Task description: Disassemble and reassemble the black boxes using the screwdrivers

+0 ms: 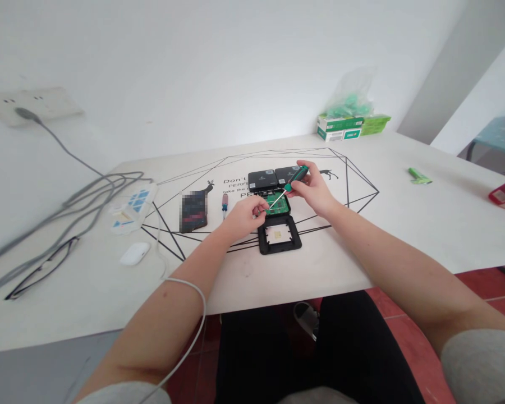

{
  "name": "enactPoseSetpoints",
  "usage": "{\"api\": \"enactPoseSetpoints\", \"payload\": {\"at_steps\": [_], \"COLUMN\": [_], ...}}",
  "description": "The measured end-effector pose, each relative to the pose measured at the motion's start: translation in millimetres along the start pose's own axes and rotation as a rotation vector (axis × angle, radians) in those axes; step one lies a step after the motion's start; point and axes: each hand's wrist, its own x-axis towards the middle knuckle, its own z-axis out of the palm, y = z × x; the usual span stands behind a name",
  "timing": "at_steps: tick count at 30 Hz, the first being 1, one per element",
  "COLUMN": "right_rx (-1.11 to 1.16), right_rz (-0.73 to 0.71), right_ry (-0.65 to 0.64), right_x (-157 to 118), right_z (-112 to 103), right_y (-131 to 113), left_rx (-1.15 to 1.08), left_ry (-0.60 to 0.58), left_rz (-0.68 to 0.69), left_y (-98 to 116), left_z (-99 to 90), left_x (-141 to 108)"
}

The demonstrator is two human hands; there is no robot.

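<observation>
My right hand point(313, 192) is closed around the green-and-black handle of a screwdriver point(295, 179). Its metal shaft slants down to the left over a green circuit board point(281, 205) set in a black case. Close by the shaft's tip, my left hand point(248, 214) has its fingers pinched together at the board's left edge; whatever they hold is too small to make out. Nearer to me lies a black cover point(295, 243) with its inside facing up and a pale square plate in it. Two black boxes, the left point(262, 180) and the right point(283, 175), lie behind the board.
Left of my hands are a small red-and-blue screwdriver point(224, 203) and a phone point(193, 213). Farther left lie a white earbud case point(135, 253), glasses point(44, 268), a power strip point(130, 209) and grey cables point(73, 201). Green-and-white boxes point(340, 124) stand against the wall.
</observation>
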Motion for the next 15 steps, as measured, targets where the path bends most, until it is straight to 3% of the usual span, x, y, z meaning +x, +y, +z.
{"api": "enactPoseSetpoints", "payload": {"at_steps": [15], "right_rx": [-0.029], "right_rz": [-0.056], "right_ry": [-0.055], "right_x": [-0.6], "right_z": [3.5], "right_y": [7.3], "left_rx": [0.038], "left_ry": [-0.042], "left_rz": [-0.069], "left_y": [-1.1], "left_z": [2.2], "left_x": [-0.5]}}
